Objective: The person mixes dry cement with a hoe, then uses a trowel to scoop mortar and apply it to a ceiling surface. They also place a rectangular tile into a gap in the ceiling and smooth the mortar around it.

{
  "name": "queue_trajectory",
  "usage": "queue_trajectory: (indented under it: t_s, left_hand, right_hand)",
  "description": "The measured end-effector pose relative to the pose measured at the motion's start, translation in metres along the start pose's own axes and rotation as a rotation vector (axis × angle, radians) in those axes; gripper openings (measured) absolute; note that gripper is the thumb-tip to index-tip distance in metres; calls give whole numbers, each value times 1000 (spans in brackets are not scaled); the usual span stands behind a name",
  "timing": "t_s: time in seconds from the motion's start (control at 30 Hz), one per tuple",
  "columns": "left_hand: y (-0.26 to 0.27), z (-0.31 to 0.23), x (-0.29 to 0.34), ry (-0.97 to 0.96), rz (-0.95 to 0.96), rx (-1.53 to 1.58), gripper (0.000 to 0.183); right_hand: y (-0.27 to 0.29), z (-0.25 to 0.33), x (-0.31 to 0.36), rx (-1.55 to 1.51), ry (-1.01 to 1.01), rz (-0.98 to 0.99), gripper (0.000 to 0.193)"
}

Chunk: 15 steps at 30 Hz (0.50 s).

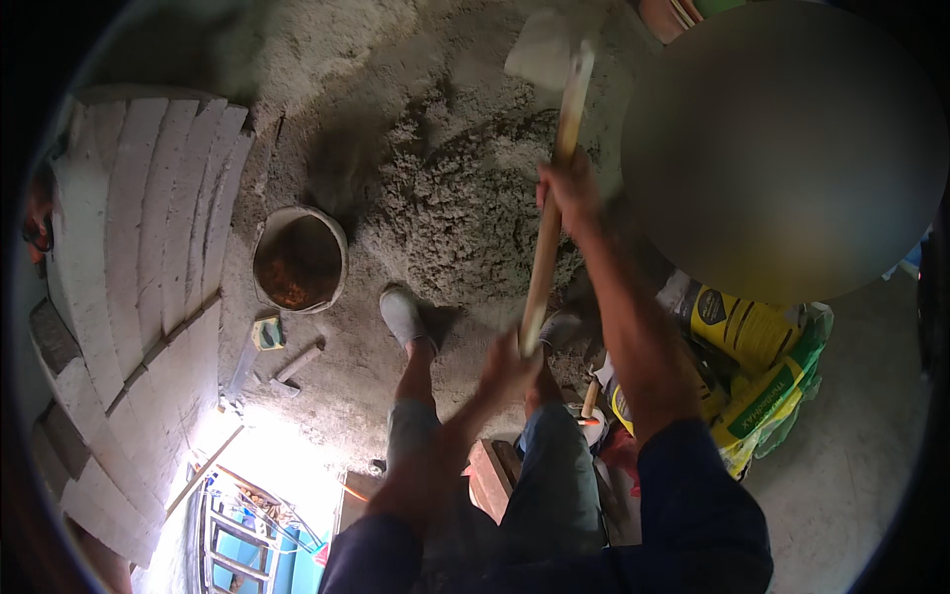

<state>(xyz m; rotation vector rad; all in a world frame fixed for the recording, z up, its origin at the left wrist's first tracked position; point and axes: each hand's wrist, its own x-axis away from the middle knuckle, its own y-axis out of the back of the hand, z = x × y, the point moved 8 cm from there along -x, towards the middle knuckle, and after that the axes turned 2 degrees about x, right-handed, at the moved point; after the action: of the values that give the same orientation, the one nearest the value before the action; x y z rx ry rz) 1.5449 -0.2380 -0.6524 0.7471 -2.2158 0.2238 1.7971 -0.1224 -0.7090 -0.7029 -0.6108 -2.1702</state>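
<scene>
Over the lumpy grey heap (445, 223) slanted a straight wooden shaft (547, 247), a flat, blurred blade (540, 51) by its far end. The left hand (510, 370) wrapped its near end, the right hand (571, 193) farther up.

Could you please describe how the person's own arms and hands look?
Dark navy sleeves reach roughly to the elbows, leaving the forearms bare. The left hand and right hand wear no gloves; finer details are blurred.

Both hands (571, 190) around wooden handle (543, 262)
</scene>
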Motion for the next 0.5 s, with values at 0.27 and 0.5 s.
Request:
queue_trajectory:
  t_s: [0.27, 0.5]
  left_hand:
    - [62, -132, -191, -22, 233, 307, 34]
    - [16, -9, -58, 245, 64, 508, 35]
  right_hand:
    - [-44, 73, -120, 1124, 371, -60, 32]
    - [-62, 21, 10, 568, -137, -59, 72]
